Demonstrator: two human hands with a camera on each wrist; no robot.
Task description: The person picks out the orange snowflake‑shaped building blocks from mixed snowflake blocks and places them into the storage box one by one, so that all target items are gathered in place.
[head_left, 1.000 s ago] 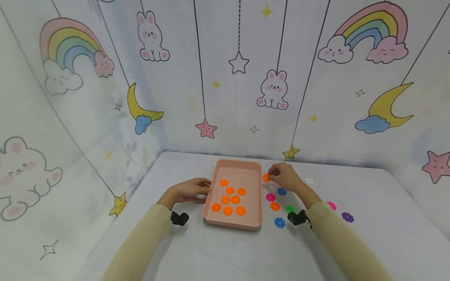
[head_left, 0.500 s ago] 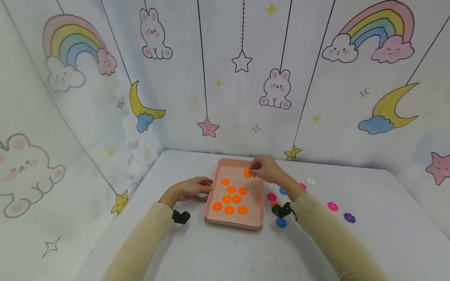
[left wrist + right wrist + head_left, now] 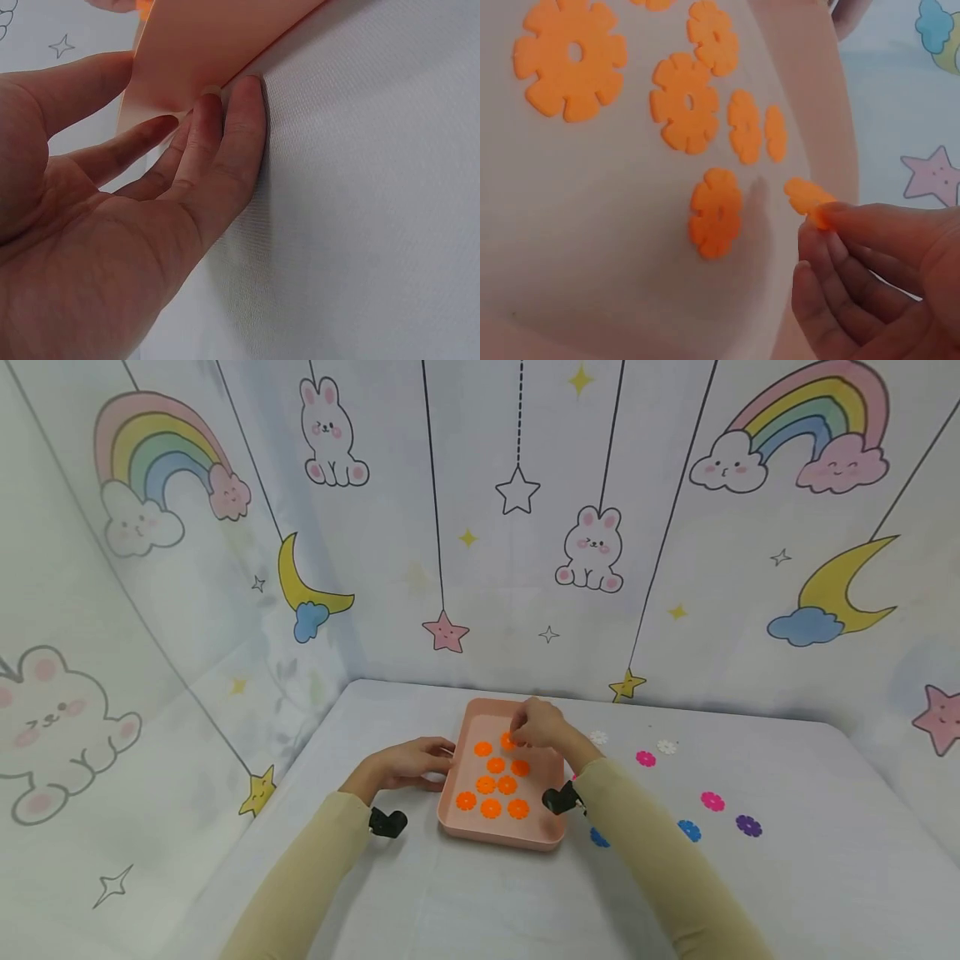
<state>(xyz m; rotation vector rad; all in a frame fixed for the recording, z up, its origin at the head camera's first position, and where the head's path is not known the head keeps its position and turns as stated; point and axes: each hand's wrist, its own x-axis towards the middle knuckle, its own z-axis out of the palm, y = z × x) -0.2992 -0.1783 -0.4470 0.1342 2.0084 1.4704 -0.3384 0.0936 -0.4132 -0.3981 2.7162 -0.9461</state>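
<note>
Between thumb and fingers, my right hand (image 3: 543, 727) pinches an orange notched plastic disc (image 3: 806, 196), a snowflake-shaped building piece with a scalloped edge. It is over the far part of a shallow pink tray (image 3: 498, 839). Several matching orange discs (image 3: 491, 808) lie flat inside, mostly in the tray's near half. At the tray's left side, my left hand (image 3: 408, 762) rests on the table with loosely bent fingers. Its fingertips meet the outer wall in the left wrist view, where the pink wall (image 3: 195, 52) rises beside them.
Right of the tray, loose discs of other colours lie scattered: pink (image 3: 712, 801), purple (image 3: 748, 826), blue (image 3: 689, 831) and white (image 3: 667, 747). My right sleeve (image 3: 637, 843) hides part of that area. A patterned curtain (image 3: 517, 568) stands behind the white table (image 3: 420, 893).
My right hand has carried an orange disc leftward from the table, across the tray's right rim, to over its far part. My left hand stays at the tray's left side.
</note>
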